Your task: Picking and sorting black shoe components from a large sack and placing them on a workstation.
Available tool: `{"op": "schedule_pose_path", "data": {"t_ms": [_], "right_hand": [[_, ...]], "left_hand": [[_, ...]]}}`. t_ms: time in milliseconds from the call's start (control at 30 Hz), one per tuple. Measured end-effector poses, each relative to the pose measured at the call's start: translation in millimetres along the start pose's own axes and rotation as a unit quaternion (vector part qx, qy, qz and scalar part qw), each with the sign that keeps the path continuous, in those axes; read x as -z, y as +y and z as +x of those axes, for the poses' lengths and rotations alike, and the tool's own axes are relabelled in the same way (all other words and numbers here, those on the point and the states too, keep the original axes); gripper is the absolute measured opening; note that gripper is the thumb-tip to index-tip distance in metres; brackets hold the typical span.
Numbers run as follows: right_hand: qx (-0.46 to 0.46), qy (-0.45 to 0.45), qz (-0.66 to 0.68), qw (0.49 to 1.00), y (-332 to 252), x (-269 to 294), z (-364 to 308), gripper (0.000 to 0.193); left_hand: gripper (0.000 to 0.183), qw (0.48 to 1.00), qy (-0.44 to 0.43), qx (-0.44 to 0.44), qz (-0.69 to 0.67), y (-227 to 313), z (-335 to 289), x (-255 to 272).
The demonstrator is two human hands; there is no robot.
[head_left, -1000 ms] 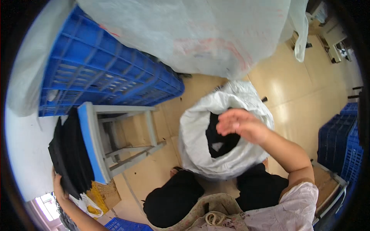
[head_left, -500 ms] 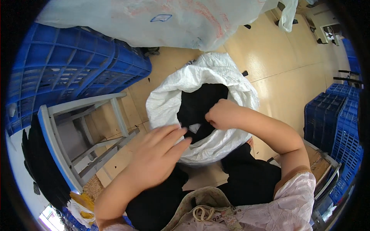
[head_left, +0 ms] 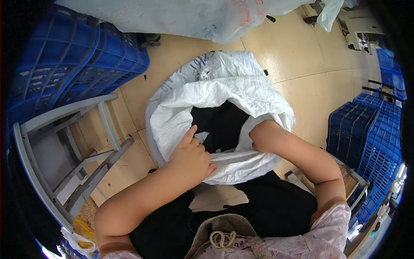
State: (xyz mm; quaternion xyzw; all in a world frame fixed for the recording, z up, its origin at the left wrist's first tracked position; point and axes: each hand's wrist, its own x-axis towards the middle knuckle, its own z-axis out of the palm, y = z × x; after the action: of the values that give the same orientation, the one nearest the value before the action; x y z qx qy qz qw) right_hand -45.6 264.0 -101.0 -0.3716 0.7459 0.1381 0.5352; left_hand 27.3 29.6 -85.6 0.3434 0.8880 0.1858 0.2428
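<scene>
A white woven sack (head_left: pixel 276 101) stands on the floor between my knees, its mouth rolled outward. Inside lies black cloth-like material (head_left: pixel 224 123), with a small pale scrap (head_left: pixel 201 137) at its left side. My left hand (head_left: pixel 189 157) is at the near left of the rim, index finger stretched over the opening. Its other fingers curl inward and the thumb lies over the rolled edge, so it looks closed on the sack's rim. Reaching into the mouth at the right, my right hand (head_left: pixel 265 134) is bent against the inner wall; its fingertips are hidden.
Blue plastic crates (head_left: pixel 82 64) stand at the far left, and more blue crates (head_left: pixel 351 129) at the right. A grey metal-framed stool (head_left: pixel 108 125) is near my left arm. A large translucent plastic bag (head_left: pixel 189 21) bulges across the far side. Tan tiled floor (head_left: pixel 302 56) surrounds the sack.
My right hand has moved from over the black material to the sack's right inner wall. My left hand has settled on the near rim with its fingers curled. The sack's mouth has shifted shape.
</scene>
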Motion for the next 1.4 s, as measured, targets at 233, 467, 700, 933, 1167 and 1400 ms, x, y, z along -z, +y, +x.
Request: {"op": "schedule_pose_path", "data": {"t_ms": [233,467,700,933,1167,1400], "right_hand": [[0.073,0.338,0.16,0.925,-2.8,50.5,40.3,0.019],[0.084,0.533,0.174,0.823,30.8,95.5,86.5,0.045],[0.06,0.278,0.041,0.958,7.2,52.0,112.8,0.024],[-0.018,0.431,-0.053,0.901,19.7,33.7,134.5,0.054],[0.052,0.281,-0.126,0.95,17.5,46.9,134.1,0.056],[0.116,0.322,-0.095,0.935,26.1,26.7,129.6,0.033]], "left_hand": [[0.028,0.995,-0.015,0.063,0.072,-13.3,-8.7,24.6],[0.024,0.991,0.003,0.097,0.093,-13.1,-12.8,54.0],[0.023,0.993,0.008,0.094,0.076,-11.1,-18.8,59.4],[0.023,0.991,0.019,0.094,0.092,-13.4,-21.0,60.7],[0.023,0.993,0.018,0.097,0.068,-15.9,-23.8,60.9],[0.023,0.995,0.02,0.087,0.047,-17.0,-23.0,61.8]]}}
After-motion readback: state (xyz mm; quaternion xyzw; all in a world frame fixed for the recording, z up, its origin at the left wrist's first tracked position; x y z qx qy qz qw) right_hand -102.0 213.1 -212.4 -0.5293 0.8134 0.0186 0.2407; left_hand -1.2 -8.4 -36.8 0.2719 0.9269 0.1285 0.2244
